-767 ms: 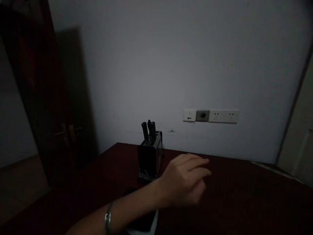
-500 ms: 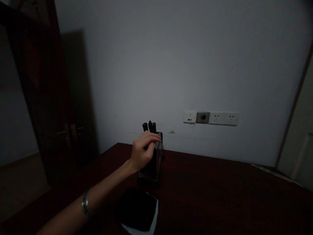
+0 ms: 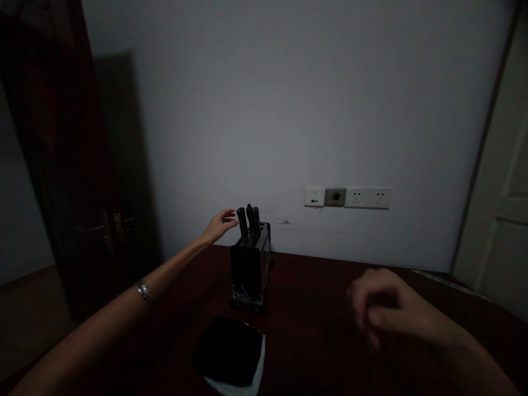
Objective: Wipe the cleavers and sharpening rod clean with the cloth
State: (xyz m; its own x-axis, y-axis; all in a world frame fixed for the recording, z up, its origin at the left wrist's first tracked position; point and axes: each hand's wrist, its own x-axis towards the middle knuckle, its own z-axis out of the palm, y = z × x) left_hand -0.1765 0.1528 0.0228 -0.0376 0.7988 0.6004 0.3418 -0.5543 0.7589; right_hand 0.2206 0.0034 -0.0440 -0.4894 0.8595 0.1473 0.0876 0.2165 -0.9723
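Note:
A black knife block [image 3: 246, 269] stands on the dark red table, with several black-handled knives [image 3: 249, 221] upright in its top. My left hand [image 3: 221, 225] is just left of the handles, its thumb and fingers apart and nothing in them. Whether a fingertip touches the nearest handle, I cannot tell. A bracelet circles my left wrist. Out to the right, my right hand [image 3: 381, 305] hangs over the table, blurred, fingers loosely curled with a gap to the thumb and nothing seen in it. A dark square-topped object with a pale side [image 3: 231, 352] sits in front of the block.
Wall sockets [image 3: 347, 197] line the pale wall behind the table [image 3: 313, 286]. On the left stands a dark door [image 3: 61, 165] with a metal handle, and at the right edge a pale door [image 3: 503, 220]. A light strip [image 3: 449, 285] lies along the table's far right edge.
My left hand has moved from over the block's top to the left of the handles, uncovering the block. My right hand has come into view on the right. The view has shifted slightly.

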